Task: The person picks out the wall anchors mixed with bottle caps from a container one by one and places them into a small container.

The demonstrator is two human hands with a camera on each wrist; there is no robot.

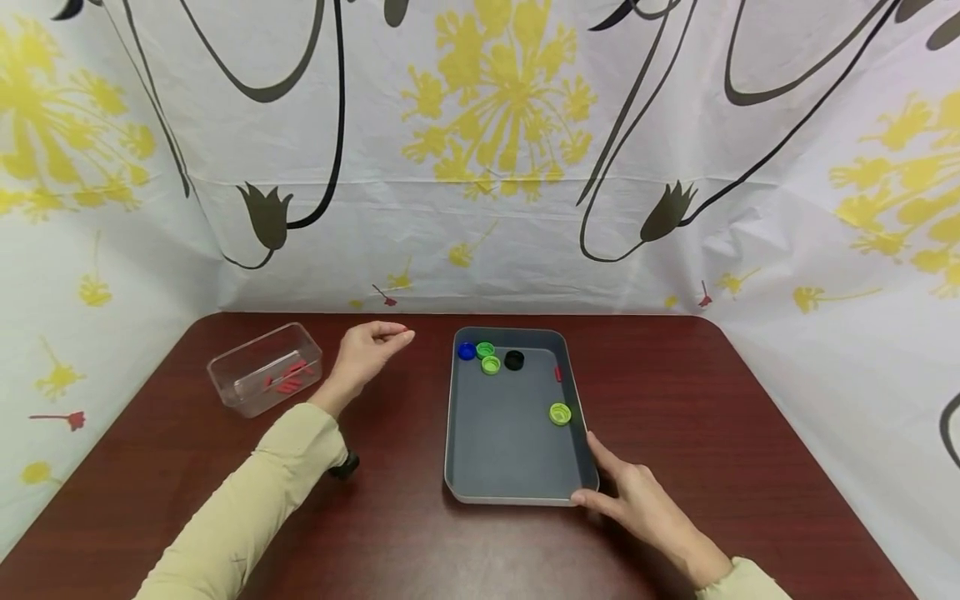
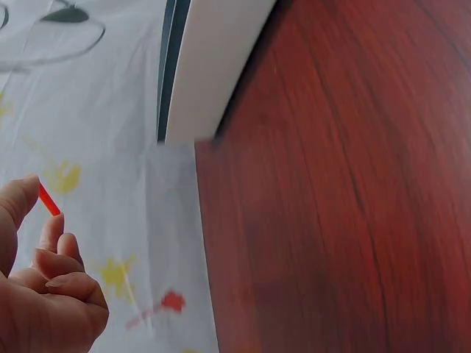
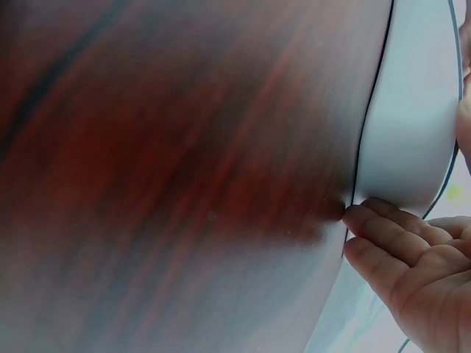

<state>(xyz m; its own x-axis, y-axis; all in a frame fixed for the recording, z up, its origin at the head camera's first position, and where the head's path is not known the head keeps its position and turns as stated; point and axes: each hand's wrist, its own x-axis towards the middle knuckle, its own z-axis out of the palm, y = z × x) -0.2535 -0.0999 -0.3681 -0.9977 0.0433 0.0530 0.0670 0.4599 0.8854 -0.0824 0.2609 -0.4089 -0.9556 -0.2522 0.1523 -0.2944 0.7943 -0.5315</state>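
Observation:
My left hand (image 1: 367, 354) is raised above the table, between the clear box and the grey tray. Its thumb and a finger pinch a small red stick (image 2: 49, 199), seen best in the left wrist view. Several similar red pieces (image 1: 288, 386) lie in the clear plastic box (image 1: 264, 340) at the left. My right hand (image 1: 645, 504) grips the near right corner of the grey tray (image 1: 506, 454), thumb at the near rim and fingers against the outer side. One red piece (image 1: 558, 374) lies in the tray by its right wall.
Bottle caps lie in the tray: a blue cap (image 1: 467, 351), a green cap (image 1: 485, 350), a light green cap (image 1: 491, 365), a black cap (image 1: 513, 360) and a yellow-green cap (image 1: 559, 414). The dark red wooden table (image 1: 397, 542) meets a patterned cloth (image 1: 480, 250) behind.

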